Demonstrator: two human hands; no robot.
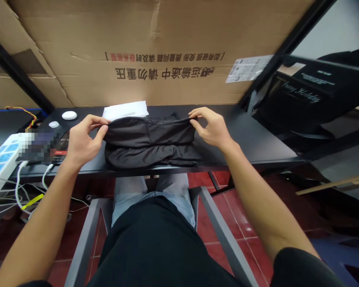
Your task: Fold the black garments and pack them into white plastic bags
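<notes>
A black cloth item lies bunched in folds on the dark table, with its upper edge stretched between my two hands. My left hand pinches the upper left corner of the cloth between thumb and fingers. At the upper right corner, my right hand holds the cloth in a similar pinch. Just behind the cloth is a white sheet or packet, partly covered by it.
Behind the table stands a large cardboard sheet with printed text. On the left are a white power strip with cables, a partly blurred phone-like device and a white oval case. A black bag is at the right.
</notes>
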